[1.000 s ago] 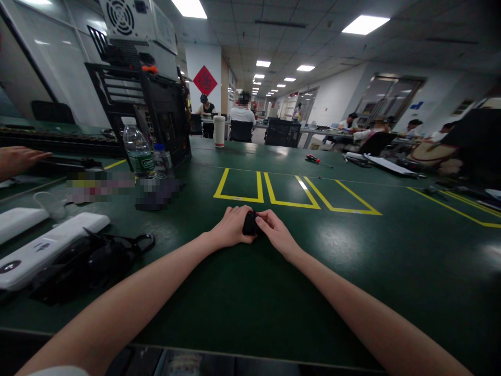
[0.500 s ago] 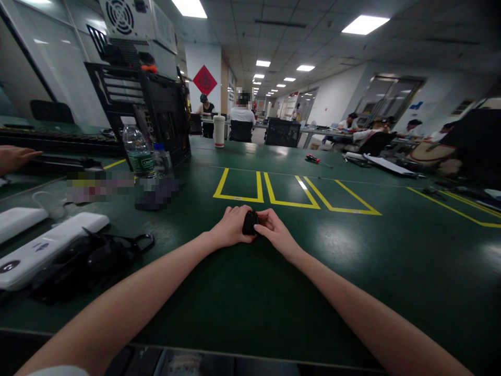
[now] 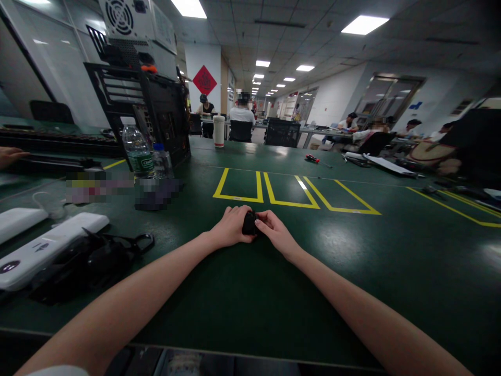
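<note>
A small black object (image 3: 249, 224) with a rounded outline is held just above or on the green table; its kind cannot be made out. My left hand (image 3: 234, 225) wraps round it from the left, fingers over the top and thumb underneath. From the other side my right hand (image 3: 275, 230) pinches its right edge, the thumb in front and the fingers behind. Much of the object is covered by my fingers. Both forearms reach in from the bottom corners.
Yellow tape frames (image 3: 238, 199) mark the table beyond my hands. On the left are white power banks (image 3: 70, 243), a black strapped item (image 3: 105, 256), water bottles (image 3: 136, 151) and a black computer case (image 3: 166, 115). A screwdriver (image 3: 312, 158) and white cup (image 3: 219, 131) lie farther back. Another person's hand (image 3: 12, 155) shows far left.
My right thumb has shifted slightly up along the black object's edge, while my left hand keeps its grip. The other person's hand at far left has drawn back leftward.
</note>
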`<state>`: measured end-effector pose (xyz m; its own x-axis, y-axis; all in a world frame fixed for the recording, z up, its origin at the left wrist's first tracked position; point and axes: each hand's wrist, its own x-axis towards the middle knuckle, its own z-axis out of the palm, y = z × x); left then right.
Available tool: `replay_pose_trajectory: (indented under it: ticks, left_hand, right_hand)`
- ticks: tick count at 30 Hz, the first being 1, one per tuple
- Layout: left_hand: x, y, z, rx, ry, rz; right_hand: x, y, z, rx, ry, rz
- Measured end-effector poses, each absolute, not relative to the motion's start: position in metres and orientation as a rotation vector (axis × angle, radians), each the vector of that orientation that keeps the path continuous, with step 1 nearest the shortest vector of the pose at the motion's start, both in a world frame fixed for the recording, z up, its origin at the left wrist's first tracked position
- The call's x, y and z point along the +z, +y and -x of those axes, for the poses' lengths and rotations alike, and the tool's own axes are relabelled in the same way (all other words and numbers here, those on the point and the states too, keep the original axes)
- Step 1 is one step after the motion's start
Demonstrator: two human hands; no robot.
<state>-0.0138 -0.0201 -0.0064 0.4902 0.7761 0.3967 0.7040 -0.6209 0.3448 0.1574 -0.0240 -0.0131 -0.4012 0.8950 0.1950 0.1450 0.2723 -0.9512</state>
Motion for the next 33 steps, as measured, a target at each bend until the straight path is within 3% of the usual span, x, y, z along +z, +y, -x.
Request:
replay_pose_trajectory:
  ticks: [33]
  left_hand:
    - [-0.0077,-0.0186,0.013,0.815,1.298,-2.608]
  right_hand:
    - [-0.0152,-0.0234,-0.1554,1.131,-1.732,0.939]
